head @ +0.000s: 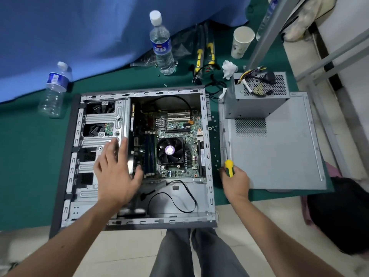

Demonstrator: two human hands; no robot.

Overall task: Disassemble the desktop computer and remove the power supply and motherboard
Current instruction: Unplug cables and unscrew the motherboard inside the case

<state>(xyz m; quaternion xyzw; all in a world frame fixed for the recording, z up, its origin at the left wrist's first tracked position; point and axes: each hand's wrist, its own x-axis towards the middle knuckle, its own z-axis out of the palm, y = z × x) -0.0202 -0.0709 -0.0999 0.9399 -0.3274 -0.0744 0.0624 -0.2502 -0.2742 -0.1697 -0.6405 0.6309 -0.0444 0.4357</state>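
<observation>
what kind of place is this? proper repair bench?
Probably an improvised work spot, not a proper bench. The open computer case lies on a green mat by a tiled floor, with water bottles and a paper cup nearby.

open case [207,148] top, drive cage [103,116] left, loose cable [179,198] across emptied bay

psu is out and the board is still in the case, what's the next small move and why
Probably bring the screwdriver in the right hand over to the motherboard screws: the power supply already sits outside, and the left hand is open above the case.
</observation>
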